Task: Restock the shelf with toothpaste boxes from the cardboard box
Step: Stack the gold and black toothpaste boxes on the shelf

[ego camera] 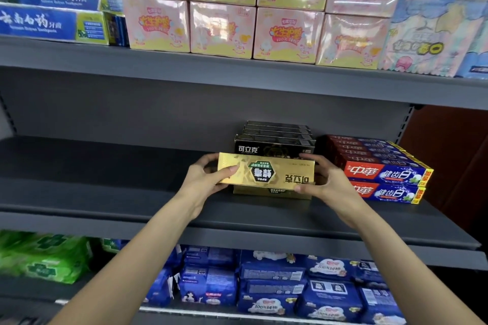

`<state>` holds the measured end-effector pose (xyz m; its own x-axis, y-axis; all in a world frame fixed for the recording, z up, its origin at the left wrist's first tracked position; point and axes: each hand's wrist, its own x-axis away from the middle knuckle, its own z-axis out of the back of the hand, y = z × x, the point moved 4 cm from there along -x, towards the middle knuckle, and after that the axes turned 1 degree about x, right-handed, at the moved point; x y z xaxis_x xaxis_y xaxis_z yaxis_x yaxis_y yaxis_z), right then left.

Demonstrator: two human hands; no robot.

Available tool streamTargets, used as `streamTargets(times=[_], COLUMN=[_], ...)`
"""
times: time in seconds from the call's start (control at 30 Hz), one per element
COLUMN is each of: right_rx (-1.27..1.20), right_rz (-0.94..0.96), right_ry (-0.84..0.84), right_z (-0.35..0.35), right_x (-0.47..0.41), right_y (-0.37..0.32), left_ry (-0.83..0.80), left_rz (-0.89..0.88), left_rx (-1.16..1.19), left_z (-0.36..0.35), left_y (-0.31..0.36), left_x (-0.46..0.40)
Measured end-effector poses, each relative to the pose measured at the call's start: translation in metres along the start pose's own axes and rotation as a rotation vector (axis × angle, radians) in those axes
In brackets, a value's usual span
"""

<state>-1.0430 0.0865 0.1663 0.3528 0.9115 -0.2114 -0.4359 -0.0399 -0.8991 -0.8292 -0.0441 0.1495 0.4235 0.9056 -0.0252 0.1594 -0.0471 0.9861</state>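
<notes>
**Gold toothpaste box held at both ends over the middle shelf**

A gold toothpaste box (266,172) lay lengthwise between the two hands, its printed face turned up towards the camera with the lettering upside down. It sat directly above a second gold box (272,192) that rested on the grey middle shelf (118,192); whether the two touched could not be told. The left hand (208,178) gripped the left end, thumb laid across the top face and fingers curled round the far edge. The right hand (320,179) gripped the right end, fingers over the far edge and thumb at the near lower corner.

Just behind the held box stood a row of black toothpaste boxes (274,140), lined up front to back. To their right, close beside, were red and blue toothpaste boxes (383,169), stacked two high at the front and running back in a row.

On the shelf above, pink wrapped packs (221,5) stood two high, with blue and white toothpaste boxes (52,8) to the left and pale blue packs (435,21) to the right. The shelf below held green packs (42,256) on the left and dark blue packs (274,287) across the middle and right.
</notes>
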Motion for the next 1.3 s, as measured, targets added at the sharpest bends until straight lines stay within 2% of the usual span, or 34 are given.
streamTargets(times=[0.17,0.3,0.43,0.53,0.6,0.7,0.77,0.83,0.9,1.0,1.13,1.3], right_rx=[-0.146,-0.208,-0.238,-0.077,-0.026,-0.011,0.123,0.224,0.233,0.218,0.124,0.278], right_rz=[-0.030,-0.079,-0.166,-0.214,-0.165,-0.041,0.057,0.132,0.179,0.181,0.084,0.078], right_ry=[-0.013,-0.028,-0.182,-0.204,-0.112,0.026,0.026,-0.070,-0.144,-0.018,0.119,0.206], right_z=[-0.017,-0.031,-0.037,-0.039,-0.036,-0.026,-0.018,-0.015,-0.012,-0.001,0.010,0.005], right_x=[0.002,0.006,0.011,0.009,0.003,-0.005,-0.009,-0.009,-0.008,-0.007,0.002,0.003], right_y=[-0.003,-0.009,-0.009,-0.009,-0.012,-0.022,-0.027,-0.031,-0.031,-0.020,0.006,0.017], left_ry=[0.052,0.048,0.157,0.173,0.093,-0.125,-0.309,-0.462,-0.520,-0.425,-0.370,-0.261], left_rz=[-0.019,0.039,0.060,0.013,-0.063,-0.229,-0.303,-0.341,-0.373,-0.357,-0.411,-0.498], left_rx=[0.344,0.318,0.127,-0.077,-0.271,-0.628,-0.867,-1.058,-1.117,-1.042,-1.151,-1.161], left_z=[-0.015,-0.025,-0.019,-0.018,-0.023,-0.039,-0.050,-0.059,-0.068,-0.071,-0.052,-0.041], left_y=[0.003,-0.004,-0.005,0.003,0.014,0.032,0.040,0.044,0.045,0.038,0.020,0.014], left_x=[-0.002,-0.004,-0.005,-0.008,-0.006,-0.001,-0.001,-0.001,0.000,-0.001,-0.003,-0.003])
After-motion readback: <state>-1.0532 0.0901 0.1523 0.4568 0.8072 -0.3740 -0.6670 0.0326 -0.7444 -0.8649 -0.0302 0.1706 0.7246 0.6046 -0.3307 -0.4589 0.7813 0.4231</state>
